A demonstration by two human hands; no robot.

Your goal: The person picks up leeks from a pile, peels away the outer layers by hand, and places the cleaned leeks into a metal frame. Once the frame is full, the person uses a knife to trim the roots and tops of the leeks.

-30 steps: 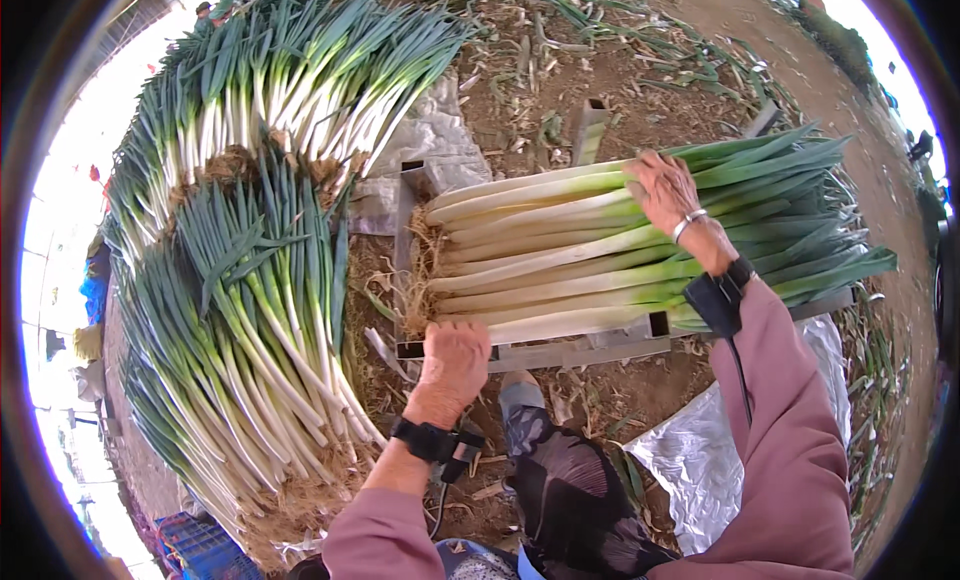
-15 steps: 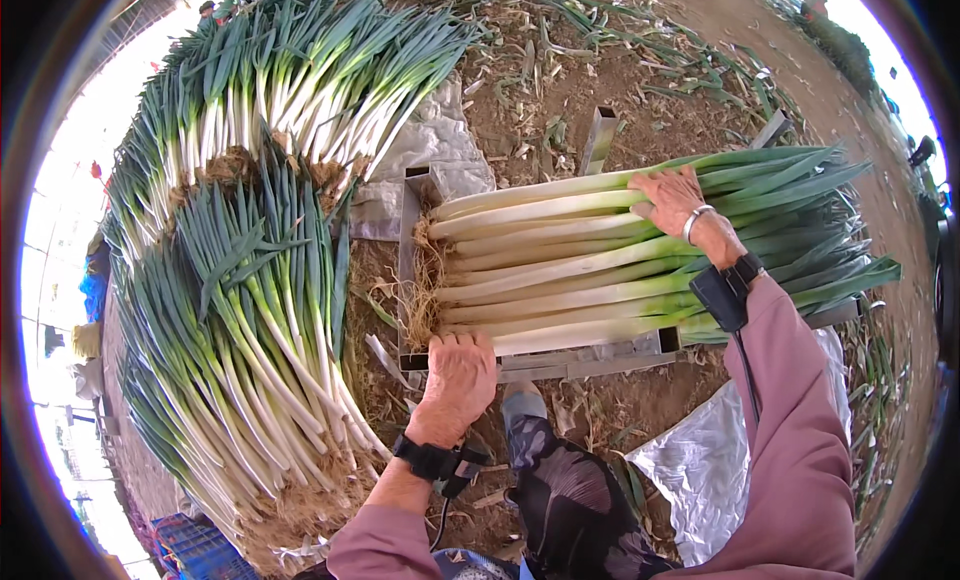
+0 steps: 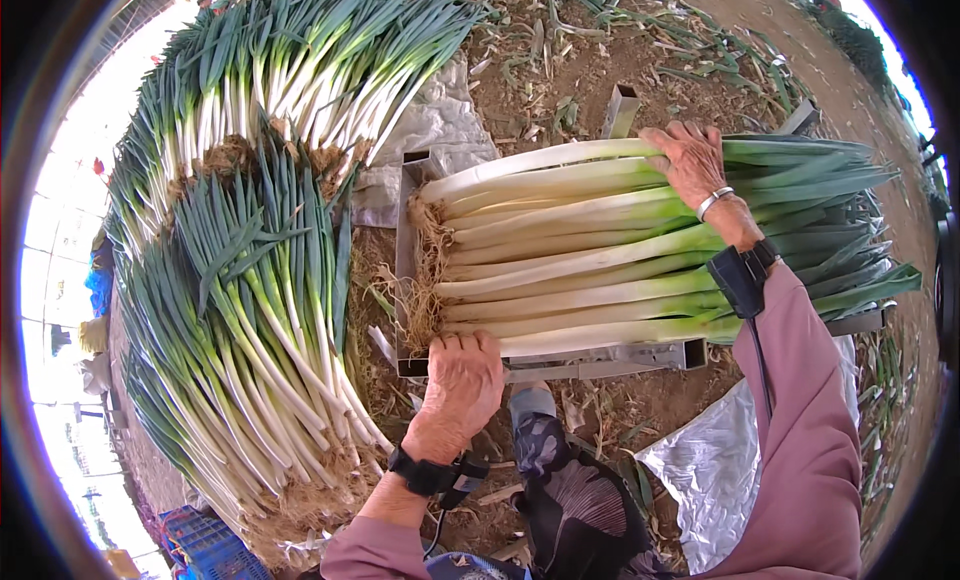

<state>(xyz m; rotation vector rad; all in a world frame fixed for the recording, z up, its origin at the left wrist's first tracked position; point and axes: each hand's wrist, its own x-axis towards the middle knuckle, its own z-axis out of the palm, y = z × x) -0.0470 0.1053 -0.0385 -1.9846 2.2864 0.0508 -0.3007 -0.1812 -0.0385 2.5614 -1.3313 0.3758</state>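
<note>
A bundle of long leeks point(image 3: 590, 250) lies across a grey metal frame point(image 3: 600, 358), white stalks and roots to the left, green tops to the right. My left hand point(image 3: 462, 380) grips the near rail of the frame at its left corner, beside the roots. My right hand point(image 3: 690, 160) lies flat on top of the far side of the bundle, where white turns to green. Both wrists wear dark bands, and the right one also has a silver bracelet.
A large heap of leeks point(image 3: 250, 280) fills the ground on the left, with more behind it point(image 3: 300, 70). Silver plastic sheets point(image 3: 710, 470) lie on the bare soil, strewn with leaf scraps. A blue crate point(image 3: 205, 540) stands at lower left. My knee point(image 3: 580, 500) is below the frame.
My left hand has slid a little to the right along the near rail. My right hand has stayed on the far side of the bundle. The view has shifted slightly.
</note>
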